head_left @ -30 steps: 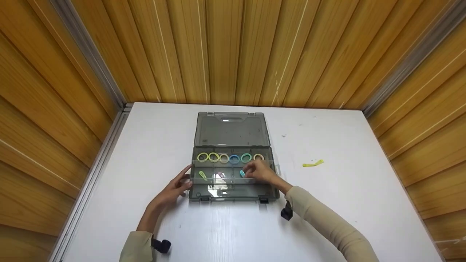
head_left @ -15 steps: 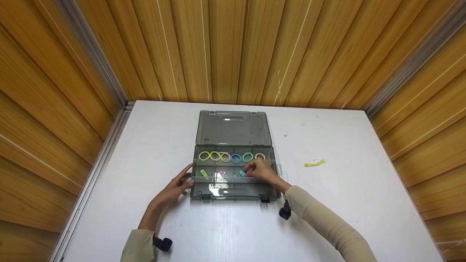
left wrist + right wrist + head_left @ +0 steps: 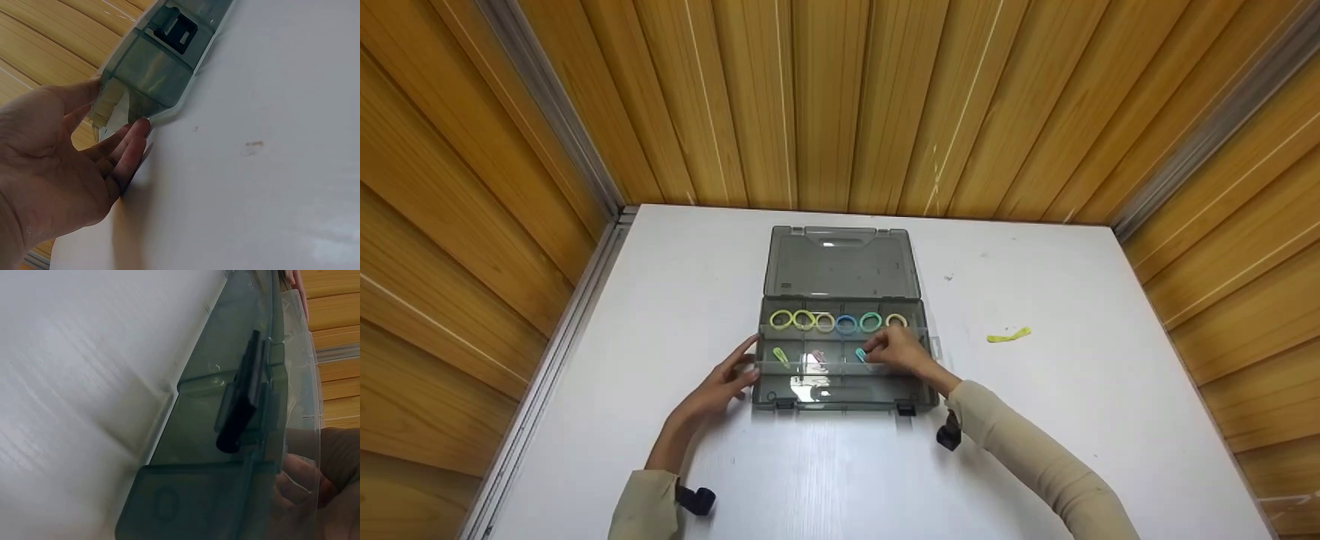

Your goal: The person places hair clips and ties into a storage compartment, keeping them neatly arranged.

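Observation:
A grey translucent compartment box (image 3: 842,391) stands with its lid laid back. My left hand (image 3: 718,390) rests its fingers and thumb against the box's left side; the left wrist view shows the palm and fingers at its corner. Over the middle row, my right hand (image 3: 896,351) pinches a teal hair clip (image 3: 861,355), partly hidden by the fingertips. To its left lie a pink clip (image 3: 818,357) and a yellow-green hair clip (image 3: 781,358). Through the clear wall in the right wrist view, the fingers (image 3: 298,467) of my right hand are partly visible.
Several coloured rings, such as a blue ring (image 3: 847,324) and a green ring (image 3: 871,322), line the back row. A yellow strip-shaped piece (image 3: 1009,335) lies right of the box on the white table (image 3: 660,300). Wood-patterned walls (image 3: 825,105) surround the table.
The head view has shifted slightly. My right hand stays over the same compartment with the teal clip, which shows a slightly different angle. The left hand has kept its place at the box's side.

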Motion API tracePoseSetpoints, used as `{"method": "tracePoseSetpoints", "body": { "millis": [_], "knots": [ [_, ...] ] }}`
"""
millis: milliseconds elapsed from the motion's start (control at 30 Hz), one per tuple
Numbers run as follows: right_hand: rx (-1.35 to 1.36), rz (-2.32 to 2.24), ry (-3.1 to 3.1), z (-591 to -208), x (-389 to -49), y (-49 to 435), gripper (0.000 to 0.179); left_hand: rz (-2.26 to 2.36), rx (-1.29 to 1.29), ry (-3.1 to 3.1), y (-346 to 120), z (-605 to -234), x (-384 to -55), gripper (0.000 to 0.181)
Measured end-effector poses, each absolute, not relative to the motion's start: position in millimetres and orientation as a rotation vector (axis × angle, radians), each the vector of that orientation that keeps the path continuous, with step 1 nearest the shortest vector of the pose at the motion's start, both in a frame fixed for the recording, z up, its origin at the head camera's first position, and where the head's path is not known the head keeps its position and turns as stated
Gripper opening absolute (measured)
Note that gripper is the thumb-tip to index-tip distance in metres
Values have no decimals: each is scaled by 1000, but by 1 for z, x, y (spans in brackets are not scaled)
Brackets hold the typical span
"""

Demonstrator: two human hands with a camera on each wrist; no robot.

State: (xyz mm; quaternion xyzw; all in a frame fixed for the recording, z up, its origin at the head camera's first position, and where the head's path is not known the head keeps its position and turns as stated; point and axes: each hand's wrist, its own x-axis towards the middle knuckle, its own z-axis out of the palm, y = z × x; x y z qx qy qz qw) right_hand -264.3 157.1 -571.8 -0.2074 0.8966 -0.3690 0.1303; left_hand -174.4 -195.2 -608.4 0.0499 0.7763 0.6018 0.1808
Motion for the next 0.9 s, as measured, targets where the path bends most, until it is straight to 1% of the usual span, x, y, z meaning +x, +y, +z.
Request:
{"method": "tracePoseSetpoints", "body": {
  "millis": [167, 400, 667, 900],
  "knots": [
    [-588, -1087, 2552, -566, -265, 161, 17, 1685, 99, 2206, -193, -606, -175, 67],
    [-585, -1129, 2524, -547, -263, 182, 18, 1699, 189, 2193, -194, -606, -175, 67],
    [-485, -1211, 2569, -524, -273, 235, 24, 1711, 248, 2175, -197, -605, -175, 68],
    [-353, -1282, 2600, -525, -288, 298, 30, 1702, 190, 2178, -197, -605, -175, 68]
  ]
}}
